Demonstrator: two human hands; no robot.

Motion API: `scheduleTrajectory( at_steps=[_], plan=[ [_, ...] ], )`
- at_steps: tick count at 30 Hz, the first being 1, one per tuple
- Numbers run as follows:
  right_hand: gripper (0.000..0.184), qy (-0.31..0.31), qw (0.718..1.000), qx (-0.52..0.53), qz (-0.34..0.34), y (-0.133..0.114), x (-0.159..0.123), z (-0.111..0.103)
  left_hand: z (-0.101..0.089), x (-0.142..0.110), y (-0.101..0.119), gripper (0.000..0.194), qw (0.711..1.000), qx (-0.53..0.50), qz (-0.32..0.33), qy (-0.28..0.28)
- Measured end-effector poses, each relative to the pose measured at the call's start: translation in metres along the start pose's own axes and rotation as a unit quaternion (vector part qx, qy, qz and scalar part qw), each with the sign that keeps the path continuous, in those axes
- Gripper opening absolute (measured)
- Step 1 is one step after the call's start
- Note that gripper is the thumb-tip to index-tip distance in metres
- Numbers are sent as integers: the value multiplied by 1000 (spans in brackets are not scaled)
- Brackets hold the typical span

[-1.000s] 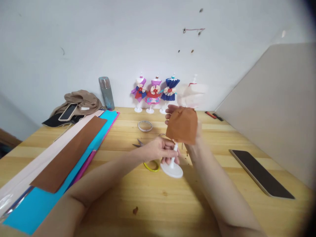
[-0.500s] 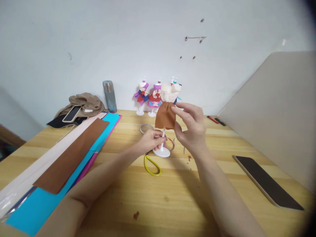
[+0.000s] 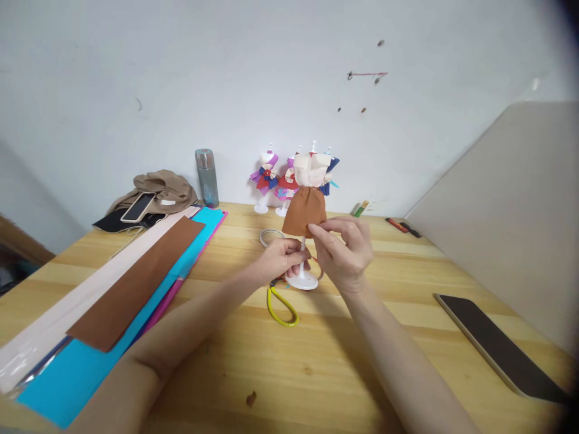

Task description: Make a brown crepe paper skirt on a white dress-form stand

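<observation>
A small white mannequin stand wears a cream paper top and a gathered brown paper skirt. My left hand is closed round the stand's thin stem, just above the round base. At the skirt's lower right edge, my right hand pinches the paper between thumb and fingers. Yellow-handled scissors lie beside the base, their blades partly hidden by my left hand. A roll of tape rests behind that hand.
Several dressed mini mannequins stand by the wall. To the left are a flask, a cloth bundle with a phone, and layered sheets topped by a brown one. A dark flat tablet-like slab lies at right, markers behind.
My right hand has moved down from the skirt's waist to its lower edge and closed on the paper. The left hand keeps its grip on the stem. The view has shifted slightly.
</observation>
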State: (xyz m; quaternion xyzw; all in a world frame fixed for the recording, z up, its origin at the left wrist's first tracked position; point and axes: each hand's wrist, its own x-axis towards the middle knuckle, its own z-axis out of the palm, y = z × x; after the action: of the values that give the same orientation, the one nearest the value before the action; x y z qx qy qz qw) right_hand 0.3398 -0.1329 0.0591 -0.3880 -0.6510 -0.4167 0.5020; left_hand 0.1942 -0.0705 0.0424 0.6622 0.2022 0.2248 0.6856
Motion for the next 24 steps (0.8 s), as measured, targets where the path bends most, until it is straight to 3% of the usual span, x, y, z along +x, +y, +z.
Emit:
scheduleTrajectory(
  at_steps=[7, 15, 24],
  plan=[
    [38, 12, 1000, 16, -6, 2, -8, 2, 0, -1, 1, 40, 1000, -5, 10, -14],
    [29, 3, 999, -35, -13, -8, -3, 2, -2, 3, -8, 38, 1000, 0, 21, -23],
    [24, -38, 998, -11, 42, -6, -10, 6, -5, 4, -7, 35, 999, 11, 28, -26]
  ],
)
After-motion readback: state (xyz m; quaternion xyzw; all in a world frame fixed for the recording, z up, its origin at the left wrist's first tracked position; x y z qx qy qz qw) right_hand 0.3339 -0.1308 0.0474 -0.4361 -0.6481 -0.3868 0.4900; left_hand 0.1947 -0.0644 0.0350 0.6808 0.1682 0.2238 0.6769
